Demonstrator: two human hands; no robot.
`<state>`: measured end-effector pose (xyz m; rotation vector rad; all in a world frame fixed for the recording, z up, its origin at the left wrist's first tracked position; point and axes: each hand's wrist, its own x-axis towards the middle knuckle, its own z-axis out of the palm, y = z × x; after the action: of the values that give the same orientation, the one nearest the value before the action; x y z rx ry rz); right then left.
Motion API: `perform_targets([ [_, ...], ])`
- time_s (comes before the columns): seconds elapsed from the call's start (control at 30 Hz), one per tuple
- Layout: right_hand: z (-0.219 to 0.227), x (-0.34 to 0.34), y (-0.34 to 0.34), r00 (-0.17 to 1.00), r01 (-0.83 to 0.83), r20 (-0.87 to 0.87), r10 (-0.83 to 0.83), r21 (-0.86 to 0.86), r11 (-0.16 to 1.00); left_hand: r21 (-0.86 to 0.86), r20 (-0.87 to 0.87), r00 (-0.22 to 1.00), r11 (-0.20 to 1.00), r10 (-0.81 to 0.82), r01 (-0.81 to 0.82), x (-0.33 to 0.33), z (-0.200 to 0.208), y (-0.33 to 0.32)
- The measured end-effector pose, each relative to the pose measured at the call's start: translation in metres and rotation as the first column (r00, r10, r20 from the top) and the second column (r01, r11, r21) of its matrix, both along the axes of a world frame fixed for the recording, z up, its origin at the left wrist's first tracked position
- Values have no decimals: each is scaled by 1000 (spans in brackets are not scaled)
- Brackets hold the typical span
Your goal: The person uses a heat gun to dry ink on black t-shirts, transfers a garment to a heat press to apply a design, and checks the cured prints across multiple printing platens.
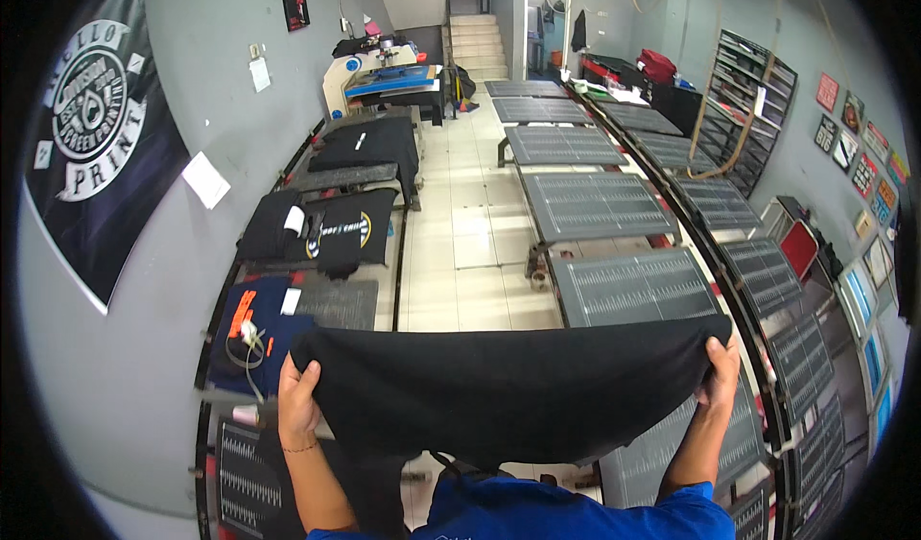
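A black cloth (pixel 508 391), perhaps a T-shirt, hangs stretched out in front of my body, its top edge nearly straight and its lower edge sagging. My left hand (pixel 299 396) grips its left top corner, thumb on the near side and the fingers partly hidden. The right top corner is pinched in my right hand (pixel 720 372), with both arms spread wide. Below the left hand, more black fabric (pixel 369 482) hangs down; whether it belongs to the same piece I cannot tell. The cloth hides part of the aisle and a grey printing board.
Slanted grey printing boards (pixel 633 286) line the right side in rows. On the left stand boards with a navy cloth (pixel 225 324), a printed black shirt (pixel 350 228) and another black garment (pixel 374 152). A tiled aisle (pixel 470 233) runs between. A blue-topped machine (pixel 389 80) stands farther back.
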<state>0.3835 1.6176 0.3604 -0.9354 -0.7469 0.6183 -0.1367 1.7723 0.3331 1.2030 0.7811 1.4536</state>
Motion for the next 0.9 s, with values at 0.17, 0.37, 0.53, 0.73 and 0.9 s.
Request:
perform_targets([
  [0.17, -24, 63, 185, 981, 17, 196, -2, -76, 997, -36, 70, 996, 997, -63, 65, 53, -1, 215],
  [0.37, -10, 102, 380, 981, 194, 25, -195, 22, 981, -54, 131, 954, 958, -271, 280, 163, 22, 508],
  [0.53, -16, 147, 542, 937, 304, 190, -294, -26, 952, -47, 224, 901, 919, -371, 390, 257, 44, 730],
  [0.73, -1, 218, 779, 917, 385, 135, -376, -45, 922, -71, 242, 878, 895, -413, 441, 344, 71, 967],
  [0.9, 5, 299, 978, 935, 347, -48, -351, -77, 935, -171, 269, 826, 819, -496, 547, 417, 44, 1204],
])
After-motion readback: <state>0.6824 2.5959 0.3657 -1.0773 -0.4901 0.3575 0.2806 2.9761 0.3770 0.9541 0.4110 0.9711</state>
